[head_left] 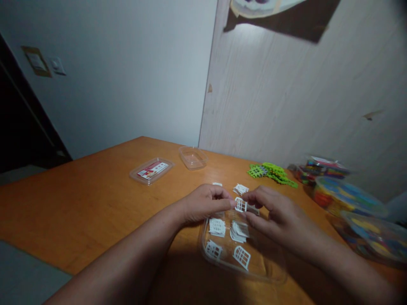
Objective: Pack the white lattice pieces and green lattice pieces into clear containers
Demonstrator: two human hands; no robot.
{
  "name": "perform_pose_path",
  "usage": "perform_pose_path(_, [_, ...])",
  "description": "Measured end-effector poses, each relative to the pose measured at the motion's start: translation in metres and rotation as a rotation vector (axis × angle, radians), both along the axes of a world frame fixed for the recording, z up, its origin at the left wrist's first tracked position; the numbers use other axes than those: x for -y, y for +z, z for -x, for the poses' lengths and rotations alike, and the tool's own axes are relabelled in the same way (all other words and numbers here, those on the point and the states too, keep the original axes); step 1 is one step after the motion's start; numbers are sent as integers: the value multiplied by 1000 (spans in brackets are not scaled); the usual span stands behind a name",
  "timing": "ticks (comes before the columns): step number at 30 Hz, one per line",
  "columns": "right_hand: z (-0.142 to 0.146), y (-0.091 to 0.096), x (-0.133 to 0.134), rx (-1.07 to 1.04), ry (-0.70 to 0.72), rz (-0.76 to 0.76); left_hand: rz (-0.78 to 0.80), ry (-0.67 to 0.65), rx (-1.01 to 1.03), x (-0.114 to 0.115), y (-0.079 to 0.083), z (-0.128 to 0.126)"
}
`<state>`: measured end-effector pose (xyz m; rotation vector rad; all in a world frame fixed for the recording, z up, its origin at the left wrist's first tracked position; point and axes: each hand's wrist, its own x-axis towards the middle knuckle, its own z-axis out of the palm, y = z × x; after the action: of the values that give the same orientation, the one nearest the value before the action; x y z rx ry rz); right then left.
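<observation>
Between both hands is a small white toy window frame [241, 205] with a grid of bars. My left hand [205, 202] pinches its left edge with thumb and forefinger. On its other side, the thumb and fingers of my right hand [271, 207] close around the frame's right edge. Below them lies a clear plastic tray [244, 275] with white pieces in and around it: a stack at the left [217, 227], a stack at the right [239, 231], a grid piece [213, 250] and another window frame [242, 257]. A further white pile [241, 189] sits just beyond my hands.
A labelled clear lid [152, 170] and a clear container [193, 158] lie farther back on the orange-brown table [104, 190]. Green lattice pieces [271, 173] are near the wall. Tubs of colourful parts [348, 197] line the right side, with a packed box [324, 167] behind.
</observation>
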<state>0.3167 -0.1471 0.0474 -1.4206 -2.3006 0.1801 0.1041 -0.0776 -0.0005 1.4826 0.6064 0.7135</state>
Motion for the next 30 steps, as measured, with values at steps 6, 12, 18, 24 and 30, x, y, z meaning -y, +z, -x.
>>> perform_pose_path(6, [14,-5,5,33,32,-31,-11,11,-35,0,3,4])
perform_pose_path(12, [15,-2,11,60,12,1,-22,-16,-72,1,6,4])
perform_pose_path(18, [15,4,20,73,-30,165,-43,-50,-102,4,9,4])
perform_pose_path(24, [14,9,29,217,-50,283,-52,-47,-130,5,10,3])
perform_pose_path(30, [9,14,36,332,-58,399,-72,-45,-127,3,8,4])
